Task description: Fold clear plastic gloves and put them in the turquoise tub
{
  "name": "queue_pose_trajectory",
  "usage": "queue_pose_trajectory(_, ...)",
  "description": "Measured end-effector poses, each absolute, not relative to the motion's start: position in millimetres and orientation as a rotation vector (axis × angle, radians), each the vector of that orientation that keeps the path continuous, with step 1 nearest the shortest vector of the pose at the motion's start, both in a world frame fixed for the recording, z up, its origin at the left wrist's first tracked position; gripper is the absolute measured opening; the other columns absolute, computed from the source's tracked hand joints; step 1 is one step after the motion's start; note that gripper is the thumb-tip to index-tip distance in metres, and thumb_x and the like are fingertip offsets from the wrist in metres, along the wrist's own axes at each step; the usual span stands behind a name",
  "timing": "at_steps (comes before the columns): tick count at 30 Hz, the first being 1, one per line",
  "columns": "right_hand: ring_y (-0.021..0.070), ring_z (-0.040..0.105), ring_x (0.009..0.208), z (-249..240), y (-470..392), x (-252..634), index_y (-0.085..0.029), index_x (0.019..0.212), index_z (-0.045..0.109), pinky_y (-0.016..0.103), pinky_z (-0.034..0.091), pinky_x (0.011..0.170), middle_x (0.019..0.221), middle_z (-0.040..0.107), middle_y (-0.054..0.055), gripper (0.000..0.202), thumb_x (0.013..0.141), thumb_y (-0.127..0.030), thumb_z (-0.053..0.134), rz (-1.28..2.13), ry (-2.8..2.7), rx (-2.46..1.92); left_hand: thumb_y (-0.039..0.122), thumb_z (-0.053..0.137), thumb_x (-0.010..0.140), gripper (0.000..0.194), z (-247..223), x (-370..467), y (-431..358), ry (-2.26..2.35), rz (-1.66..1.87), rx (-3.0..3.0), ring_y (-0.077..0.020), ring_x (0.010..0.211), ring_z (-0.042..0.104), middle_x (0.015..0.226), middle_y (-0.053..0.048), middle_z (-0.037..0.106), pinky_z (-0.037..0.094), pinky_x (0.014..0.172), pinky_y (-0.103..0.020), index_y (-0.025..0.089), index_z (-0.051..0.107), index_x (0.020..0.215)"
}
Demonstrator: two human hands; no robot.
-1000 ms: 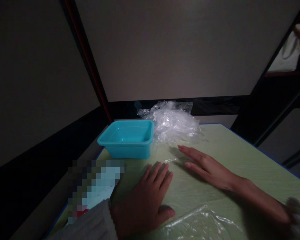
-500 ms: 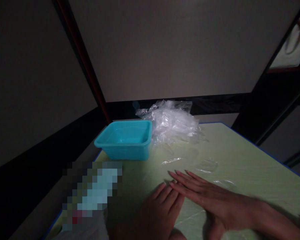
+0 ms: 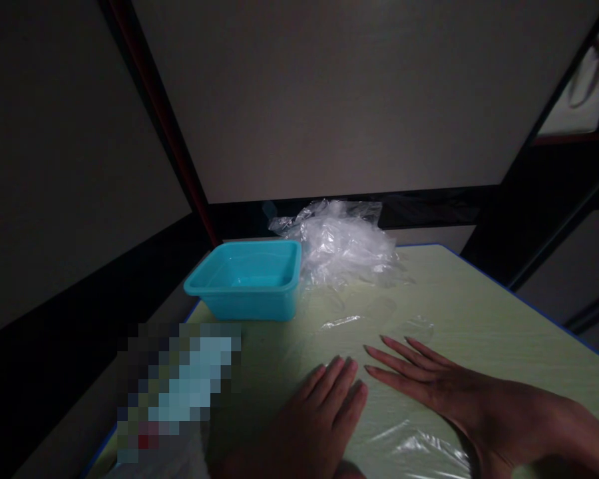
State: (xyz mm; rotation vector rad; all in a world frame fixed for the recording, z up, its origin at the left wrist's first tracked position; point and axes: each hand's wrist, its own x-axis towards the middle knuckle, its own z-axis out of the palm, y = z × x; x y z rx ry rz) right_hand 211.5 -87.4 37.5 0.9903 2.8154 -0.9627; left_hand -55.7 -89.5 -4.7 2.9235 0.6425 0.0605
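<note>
A thin clear plastic bag (image 3: 419, 447) lies spread over the pale green table (image 3: 459, 293), its outline hard to trace. My left hand (image 3: 324, 419) rests on it palm down at the bottom middle, fingers stretched out. To its right, my right hand (image 3: 459, 392) lies flat on the plastic with the fingers spread and pointing left. A gap separates the two hands. Shiny creases show between and beyond them.
A turquoise plastic basin (image 3: 252, 303) stands at the back left. Beside it is a heap of crumpled clear plastic bags (image 3: 339, 243). A pixelated patch (image 3: 190, 386) covers something at the left edge. Panels rise behind the table.
My right hand has slid to the right, away from my left hand, and its fingers have spread. My left hand has stayed nearly in place. More creases show in the plastic between them.
</note>
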Motion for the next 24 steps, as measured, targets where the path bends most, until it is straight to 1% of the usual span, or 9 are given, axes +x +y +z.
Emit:
queue_pose_trajectory(3,0.0364,0.011,0.133,35,-87,215,-0.030,0.142,0.018,0.059,0.010,0.103,0.149,0.016,0.013,0.124,0.039,-0.046,0.086,-0.973,2.806,1.020,0.060,0.029,0.089,0.074,-6,-56,-89,0.641,0.054,2.914,-0.0304,0.138,0.010,0.148,-0.019,0.014,0.019,0.110,-0.043,0.008,0.021,0.142)
queue_pose_trajectory(7,0.0365,0.013,0.133,35,-85,218,-0.031,0.141,0.023,0.059,0.008,0.103,0.149,0.018,0.013,0.121,0.039,-0.044,0.086,-1.025,2.826,1.022,0.059,0.031,0.089,0.075,-4,-57,-89,0.637,0.065,2.919,-0.0282,0.138,0.009,0.149,-0.018,0.013,0.018,0.111,-0.041,0.008,0.019,0.143)
queue_pose_trajectory(11,0.0346,0.014,0.135,47,-86,215,-0.032,0.140,0.029,0.059,0.011,0.103,0.149,0.021,0.011,0.104,0.051,-0.048,0.081,-1.105,2.828,1.002,0.057,0.030,0.091,0.072,11,-56,-91,0.654,0.053,2.910,-0.0280,0.138,0.011,0.149,-0.019,0.015,0.019,0.110,-0.039,0.006,0.021,0.141)
queue_pose_trajectory(13,0.0313,0.016,0.136,55,-89,211,-0.031,0.136,0.038,0.055,0.019,0.105,0.149,0.026,0.009,0.090,0.057,-0.046,0.078,-1.167,2.857,0.960,0.056,0.032,0.090,0.069,19,-54,-93,0.657,0.088,2.908,-0.0289,0.136,0.019,0.148,-0.018,0.023,0.021,0.109,-0.040,0.007,0.028,0.138)
queue_pose_trajectory(14,0.0294,0.020,0.136,58,-91,208,-0.029,0.132,0.046,0.051,0.024,0.105,0.147,0.031,0.008,0.081,0.059,-0.044,0.078,-1.192,2.880,0.942,0.056,0.036,0.090,0.065,22,-53,-93,0.670,0.100,2.897,-0.0291,0.132,0.028,0.144,-0.017,0.031,0.025,0.107,-0.040,0.009,0.035,0.135)
queue_pose_trajectory(16,0.0264,0.034,0.130,61,-95,202,-0.024,0.115,0.059,0.042,0.037,0.100,0.138,0.044,0.009,0.060,0.059,-0.036,0.080,-1.200,2.936,0.921,0.049,0.045,0.089,0.048,26,-51,-95,0.722,0.092,2.856,-0.0264,0.116,0.045,0.130,-0.013,0.049,0.036,0.098,-0.037,0.013,0.049,0.120)
queue_pose_trajectory(18,0.0233,0.049,0.116,60,-98,197,-0.020,0.098,0.063,0.036,0.046,0.091,0.119,0.056,0.007,0.043,0.059,-0.027,0.080,-1.140,2.994,0.924,0.038,0.052,0.087,0.027,27,-49,-96,0.781,0.062,2.818,-0.0218,0.098,0.053,0.109,-0.007,0.059,0.043,0.087,-0.032,0.016,0.056,0.101)
queue_pose_trajectory(20,0.0205,0.055,0.099,56,-100,194,-0.019,0.088,0.063,0.035,0.049,0.084,0.101,0.060,0.004,0.035,0.057,-0.016,0.077,-1.057,3.058,0.928,0.029,0.055,0.085,0.014,27,-48,-97,0.803,0.054,2.814,-0.0190,0.089,0.053,0.098,-0.004,0.060,0.045,0.081,-0.029,0.016,0.057,0.091)
queue_pose_trajectory(24,0.0158,0.056,0.081,50,-99,188,-0.019,0.072,0.060,0.033,0.047,0.081,0.080,0.059,-0.001,0.027,0.053,0.000,0.061,-0.974,3.062,0.991,0.021,0.057,0.084,0.006,29,-46,-99,0.862,0.105,2.834,-0.0174,0.089,0.051,0.097,-0.003,0.058,0.043,0.081,-0.026,0.016,0.056,0.087)
